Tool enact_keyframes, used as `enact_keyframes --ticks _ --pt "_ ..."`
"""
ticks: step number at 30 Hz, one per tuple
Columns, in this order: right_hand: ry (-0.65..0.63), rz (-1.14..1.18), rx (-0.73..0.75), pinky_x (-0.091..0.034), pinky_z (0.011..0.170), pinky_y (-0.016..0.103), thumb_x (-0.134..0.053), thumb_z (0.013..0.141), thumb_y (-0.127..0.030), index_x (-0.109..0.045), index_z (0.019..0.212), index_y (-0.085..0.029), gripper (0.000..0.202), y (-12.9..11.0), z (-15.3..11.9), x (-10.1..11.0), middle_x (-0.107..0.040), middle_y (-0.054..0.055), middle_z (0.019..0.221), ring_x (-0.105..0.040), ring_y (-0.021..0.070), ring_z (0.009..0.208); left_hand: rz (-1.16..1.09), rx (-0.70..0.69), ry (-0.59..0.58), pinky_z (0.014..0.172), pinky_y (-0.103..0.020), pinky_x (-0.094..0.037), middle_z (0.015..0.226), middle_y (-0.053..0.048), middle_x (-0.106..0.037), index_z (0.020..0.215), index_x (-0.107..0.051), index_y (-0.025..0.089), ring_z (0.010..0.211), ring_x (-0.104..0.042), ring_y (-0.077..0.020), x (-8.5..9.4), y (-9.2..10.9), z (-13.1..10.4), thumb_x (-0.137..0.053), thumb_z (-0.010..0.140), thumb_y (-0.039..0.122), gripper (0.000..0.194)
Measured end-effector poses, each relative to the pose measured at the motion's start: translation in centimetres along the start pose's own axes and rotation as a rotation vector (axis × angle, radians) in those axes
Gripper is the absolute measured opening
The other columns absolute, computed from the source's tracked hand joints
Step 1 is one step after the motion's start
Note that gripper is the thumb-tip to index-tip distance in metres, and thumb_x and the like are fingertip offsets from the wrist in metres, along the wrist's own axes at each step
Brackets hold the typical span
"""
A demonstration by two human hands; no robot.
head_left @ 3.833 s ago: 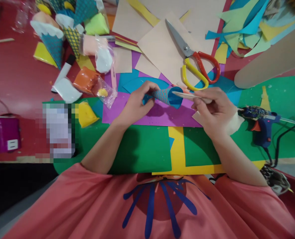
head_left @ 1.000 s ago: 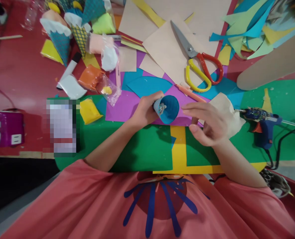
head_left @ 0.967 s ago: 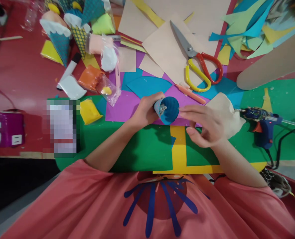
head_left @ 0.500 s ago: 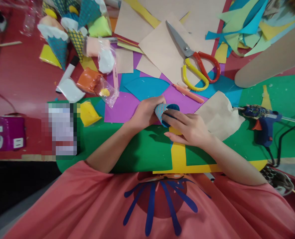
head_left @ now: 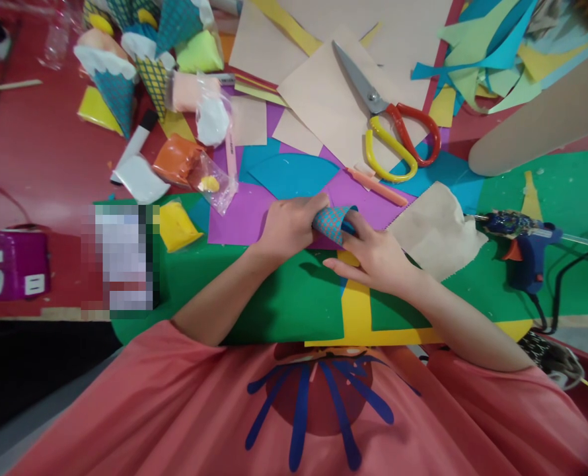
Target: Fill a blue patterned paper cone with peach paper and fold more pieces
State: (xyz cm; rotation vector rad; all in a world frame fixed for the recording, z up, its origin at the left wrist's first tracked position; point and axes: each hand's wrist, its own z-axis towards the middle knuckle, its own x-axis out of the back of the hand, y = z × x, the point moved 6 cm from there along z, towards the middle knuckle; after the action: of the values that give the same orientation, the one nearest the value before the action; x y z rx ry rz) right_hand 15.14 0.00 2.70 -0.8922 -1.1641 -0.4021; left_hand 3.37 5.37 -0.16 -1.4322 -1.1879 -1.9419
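Note:
A small blue cone with an orange pattern (head_left: 330,223) is held between my hands, its wide mouth turned to the right. My left hand (head_left: 291,225) is closed around its narrow end. The fingertips of my right hand (head_left: 378,254) reach into the open mouth and are hidden there, while the thumb stays outside, apart from the cone. Beneath my hands lie purple foam (head_left: 237,211) and green foam sheets (head_left: 274,291). A blue fan-shaped sheet (head_left: 294,173) lies just beyond my left hand.
Scissors (head_left: 373,99) lie on beige sheets at the back, beside a peach pen (head_left: 378,188). A glue gun (head_left: 526,251) and a beige cloth-like piece (head_left: 435,231) are at the right. Decorated cones (head_left: 110,92) and clay packets (head_left: 178,225) lie left, near a purple box (head_left: 14,264).
The cone has turned so that more of its patterned outside shows and less of its inside. My left hand has shifted slightly left, and my right fingers have moved within the mouth.

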Motion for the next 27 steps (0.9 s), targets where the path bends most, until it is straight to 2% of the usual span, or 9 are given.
enact_keyframes --ticks 2,6,9,13,16,18,22,24,27 --pt "-0.020 0.009 -0.018 -0.039 0.049 0.027 -0.028 0.098 -0.055 -0.065 0.112 -0.012 0.058 0.1 0.0 -0.1 -0.061 0.020 0.123 -0.065 0.0165 0.070 0.022 0.007 -0.012 0.052 -0.028 -0.030 0.068 -0.001 -0.066 0.087 -0.056 0.021 0.060 -0.059 -0.0175 -0.1 0.0 0.0 -0.048 0.074 0.011 0.019" --pt "-0.039 0.084 -0.008 -0.045 0.055 0.028 -0.033 0.098 -0.053 -0.065 0.108 -0.012 0.053 0.2 -0.1 -0.3 -0.066 0.017 0.114 -0.067 0.0188 0.076 0.059 -0.026 -0.001 0.050 -0.028 -0.027 0.067 -0.001 -0.068 0.090 -0.059 0.021 0.059 -0.060 -0.0177 0.0 0.3 -0.1 -0.049 0.070 0.010 0.024" --pt "-0.063 0.131 -0.004 -0.044 0.055 0.028 -0.034 0.098 -0.053 -0.063 0.109 -0.011 0.053 0.3 0.0 -0.6 -0.066 0.016 0.109 -0.066 0.0180 0.073 0.067 -0.044 0.004 0.049 -0.029 -0.027 0.068 -0.001 -0.069 0.093 -0.059 0.021 0.059 -0.062 -0.0175 0.0 0.6 -0.2 -0.049 0.072 0.010 0.026" --pt "-0.086 0.082 -0.009 -0.039 0.049 0.027 -0.030 0.097 -0.058 -0.060 0.108 -0.010 0.058 0.0 0.0 -1.1 -0.061 0.019 0.114 -0.061 0.0147 0.062 0.034 -0.072 0.000 0.052 -0.029 -0.031 0.073 -0.002 -0.070 0.096 -0.057 0.020 0.066 -0.066 -0.0179 -0.2 1.0 -0.3 -0.047 0.079 0.010 0.022" --pt "-0.088 0.049 -0.027 -0.041 0.049 0.028 -0.030 0.096 -0.059 -0.060 0.106 -0.009 0.059 -0.1 0.0 -1.3 -0.057 0.022 0.119 -0.062 0.0145 0.062 0.026 -0.060 -0.001 0.052 -0.028 -0.032 0.074 -0.001 -0.069 0.094 -0.054 0.021 0.067 -0.065 -0.0172 -0.2 0.8 -0.3 -0.045 0.078 0.009 0.022" --pt "-0.066 0.041 -0.028 -0.044 0.050 0.029 -0.032 0.096 -0.058 -0.060 0.107 -0.009 0.058 0.0 -0.1 -1.0 -0.055 0.024 0.123 -0.065 0.0173 0.068 0.025 -0.039 -0.007 0.052 -0.028 -0.031 0.073 0.000 -0.069 0.093 -0.053 0.021 0.065 -0.064 -0.0171 -0.2 0.5 -0.3 -0.046 0.075 0.008 0.023" --pt "0.039 0.110 0.016 -0.054 0.061 0.030 -0.035 0.098 -0.050 -0.057 0.118 -0.011 0.049 0.2 -0.2 -0.1 -0.060 0.021 0.122 -0.068 0.0240 0.093 0.007 0.000 -0.006 0.051 -0.028 -0.030 0.071 0.000 -0.068 0.090 -0.051 0.023 0.060 -0.059 -0.0165 0.0 0.0 -0.1 -0.050 0.074 0.011 0.020" --pt "0.057 0.123 0.022 -0.054 0.061 0.029 -0.036 0.099 -0.048 -0.058 0.118 -0.012 0.046 0.3 -0.2 0.1 -0.063 0.020 0.121 -0.069 0.0229 0.094 0.009 0.014 0.000 0.051 -0.029 -0.030 0.071 0.000 -0.068 0.090 -0.051 0.023 0.060 -0.058 -0.0165 0.2 -0.1 -0.1 -0.051 0.074 0.011 0.019" --pt "0.050 0.104 0.016 -0.050 0.052 0.028 -0.036 0.098 -0.048 -0.061 0.113 -0.012 0.046 0.2 -0.1 0.1 -0.061 0.021 0.124 -0.069 0.0206 0.083 0.020 0.021 0.006 0.052 -0.029 -0.030 0.071 0.000 -0.068 0.089 -0.052 0.022 0.060 -0.059 -0.0169 0.3 0.1 -0.1 -0.049 0.076 0.009 0.019"
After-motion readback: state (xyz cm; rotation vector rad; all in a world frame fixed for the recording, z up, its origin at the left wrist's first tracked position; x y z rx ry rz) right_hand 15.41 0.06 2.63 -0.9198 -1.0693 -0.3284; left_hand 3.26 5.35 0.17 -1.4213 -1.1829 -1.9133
